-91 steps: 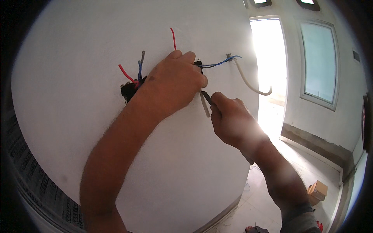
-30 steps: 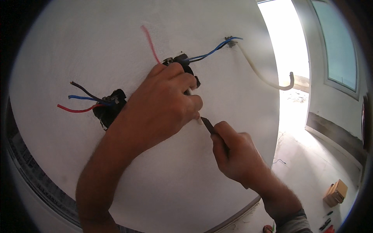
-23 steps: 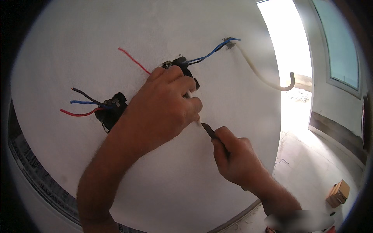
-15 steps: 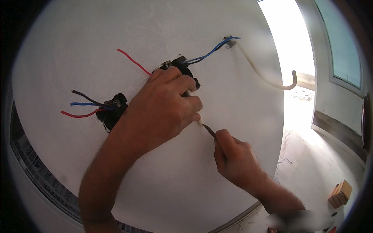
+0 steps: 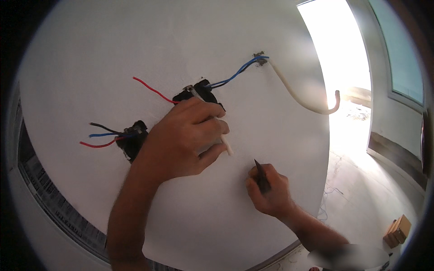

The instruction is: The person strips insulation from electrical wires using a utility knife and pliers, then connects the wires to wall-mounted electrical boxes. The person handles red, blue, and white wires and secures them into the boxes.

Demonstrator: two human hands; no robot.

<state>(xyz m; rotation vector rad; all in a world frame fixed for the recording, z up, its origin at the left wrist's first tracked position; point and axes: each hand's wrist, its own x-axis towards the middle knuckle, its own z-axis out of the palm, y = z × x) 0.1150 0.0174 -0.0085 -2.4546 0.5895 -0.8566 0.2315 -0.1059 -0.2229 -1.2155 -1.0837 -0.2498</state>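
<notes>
My left hand (image 5: 178,140) is closed round a white cable (image 5: 227,147) that comes out of a black wall box (image 5: 205,91); the cable's end sticks out below the fingers. A red wire (image 5: 153,90) and a pair of blue and black wires (image 5: 239,71) also leave this box. Lower right, my right hand (image 5: 276,192) grips a knife (image 5: 261,176), its dark pointed blade up and apart from the cable. The knife's handle is mostly hidden in the fist. A second black wall box (image 5: 131,143), with black, blue and red wires, lies partly behind my left forearm.
Upper right, a thick cream cable (image 5: 296,97) hangs from a rough hole (image 5: 261,59) in the white wall (image 5: 194,207). Beyond the wall's edge are a bright doorway, a window (image 5: 402,58) and brown boxes (image 5: 397,231) on the floor.
The knife has come away from the cable's end as my right hand moved down and right, and its blade now points more upward. My left hand still holds the cable, with more of its end showing.
</notes>
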